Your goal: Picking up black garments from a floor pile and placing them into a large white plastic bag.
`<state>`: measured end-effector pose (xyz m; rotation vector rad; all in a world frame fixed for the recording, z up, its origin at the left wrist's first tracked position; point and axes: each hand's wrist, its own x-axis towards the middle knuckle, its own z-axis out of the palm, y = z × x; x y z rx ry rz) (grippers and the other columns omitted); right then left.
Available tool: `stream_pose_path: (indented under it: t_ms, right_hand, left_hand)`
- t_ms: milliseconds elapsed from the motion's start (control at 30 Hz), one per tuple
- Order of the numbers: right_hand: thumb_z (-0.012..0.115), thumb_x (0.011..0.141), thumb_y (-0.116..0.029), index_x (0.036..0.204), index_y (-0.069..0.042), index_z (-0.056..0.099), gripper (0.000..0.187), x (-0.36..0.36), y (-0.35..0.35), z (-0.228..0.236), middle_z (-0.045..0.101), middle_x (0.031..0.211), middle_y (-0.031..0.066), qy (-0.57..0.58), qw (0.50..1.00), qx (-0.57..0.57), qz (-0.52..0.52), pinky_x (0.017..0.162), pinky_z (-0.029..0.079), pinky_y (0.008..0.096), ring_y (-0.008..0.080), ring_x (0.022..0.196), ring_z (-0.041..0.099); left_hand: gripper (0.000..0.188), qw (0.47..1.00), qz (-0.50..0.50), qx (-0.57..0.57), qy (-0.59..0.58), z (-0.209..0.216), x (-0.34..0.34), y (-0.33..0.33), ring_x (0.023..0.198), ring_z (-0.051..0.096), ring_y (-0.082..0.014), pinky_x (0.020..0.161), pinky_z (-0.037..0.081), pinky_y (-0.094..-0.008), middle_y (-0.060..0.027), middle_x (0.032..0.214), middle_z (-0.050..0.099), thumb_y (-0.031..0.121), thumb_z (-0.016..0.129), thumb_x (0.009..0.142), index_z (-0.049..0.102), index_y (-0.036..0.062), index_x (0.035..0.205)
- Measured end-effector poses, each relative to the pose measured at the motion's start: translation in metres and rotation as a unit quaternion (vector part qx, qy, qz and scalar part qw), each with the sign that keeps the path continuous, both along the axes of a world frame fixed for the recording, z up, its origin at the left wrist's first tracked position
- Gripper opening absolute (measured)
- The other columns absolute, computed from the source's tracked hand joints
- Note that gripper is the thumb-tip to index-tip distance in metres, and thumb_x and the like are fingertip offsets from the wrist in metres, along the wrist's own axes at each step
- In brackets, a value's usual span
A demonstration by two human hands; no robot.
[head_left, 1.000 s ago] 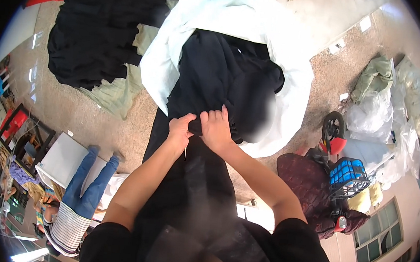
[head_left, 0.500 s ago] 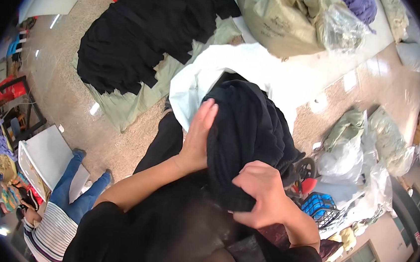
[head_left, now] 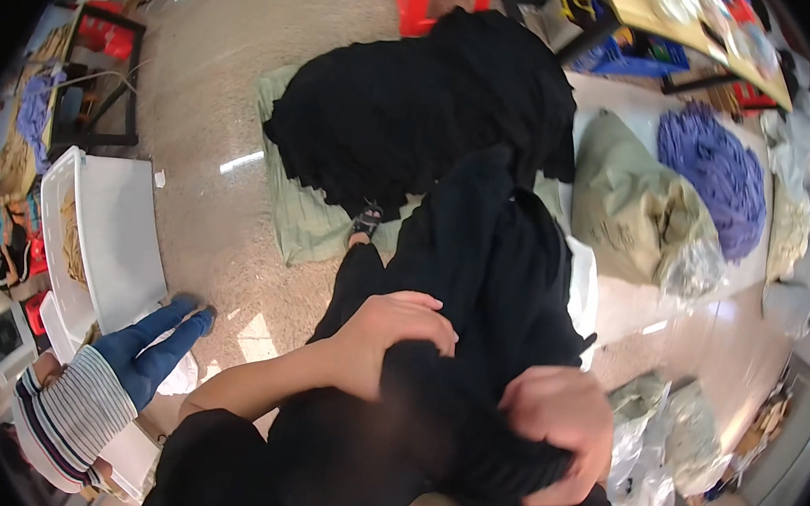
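A black garment (head_left: 490, 270) hangs in front of my body, its upper folds stretching toward a heap of black cloth pieces (head_left: 427, 110). My left hand (head_left: 400, 334) is closed over the garment's near left part, fingers curled down onto the fabric. On the right, my right hand (head_left: 558, 425) grips a bunched fold, slightly smeared by motion. A ribbed-looking dark stretch of fabric lies beside that hand. Behind the garment's right side shows a strip of white sheet or bag (head_left: 582, 288). The cloth heap rests on a pale green sheet (head_left: 297, 215) on the floor.
Right of the heap stand a tan sack (head_left: 621, 204) and a purple cloth bundle (head_left: 715, 179). A red stool (head_left: 437, 0) and a table (head_left: 704, 33) are at the back. Leftward, a person in a striped top (head_left: 82, 418) is near a white bin (head_left: 122, 238). Clear plastic bags (head_left: 645, 486) lie lower right.
The view has swung, bringing the stool and table in. The garment now extends farther from me, covering most of the white sheet or bag. My left hand has moved from flat against it to curled over it.
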<state>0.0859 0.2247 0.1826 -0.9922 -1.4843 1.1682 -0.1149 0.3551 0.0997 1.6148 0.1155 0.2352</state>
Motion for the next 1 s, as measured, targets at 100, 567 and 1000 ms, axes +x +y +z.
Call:
stream_pose_path:
  t_ms: [100,567,1000]
  right_hand:
    - [0.069,0.041,-0.020,0.078,0.003,0.058,0.045,0.012,0.102,-0.016,0.055,0.067,0.0127,-0.142,0.988,-0.050,-0.043,0.058,0.044,0.0341,0.0306,0.063,0.057]
    - [0.081,0.056,-0.046,0.143,-0.022,0.024,0.106,-0.061,0.412,-0.582,0.018,0.147,0.0183,-0.553,0.734,-0.336,-0.207,0.098,0.026,0.0637,0.0492,0.128,0.025]
    - [0.087,0.046,-0.043,0.138,0.003,0.023,0.121,-0.073,0.412,-0.714,0.031,0.137,0.0281,-0.327,0.870,-0.222,-0.296,0.101,0.036,0.0440,0.0441,0.121,0.038]
  left_hand:
    - [0.039,0.992,0.080,0.014,0.098,-0.026,-0.015,0.083,0.090,0.064,-0.0261,0.094,0.041,-0.0400,-0.0096,0.089,0.066,0.027,0.074,0.056,0.060,0.0045,0.085]
    - [0.082,0.790,0.435,-0.044,0.429,-0.534,-0.104,0.248,0.120,0.047,-0.0349,0.099,0.039,-0.0374,-0.0289,0.127,0.047,0.030,0.073,0.072,0.035,-0.0101,0.132]
    - [0.074,0.799,0.460,-0.071,0.382,-0.584,-0.112,0.224,0.116,0.041,-0.0256,0.097,0.032,-0.0305,-0.0187,0.129,0.038,0.015,0.068,0.081,0.023,-0.0063,0.136]
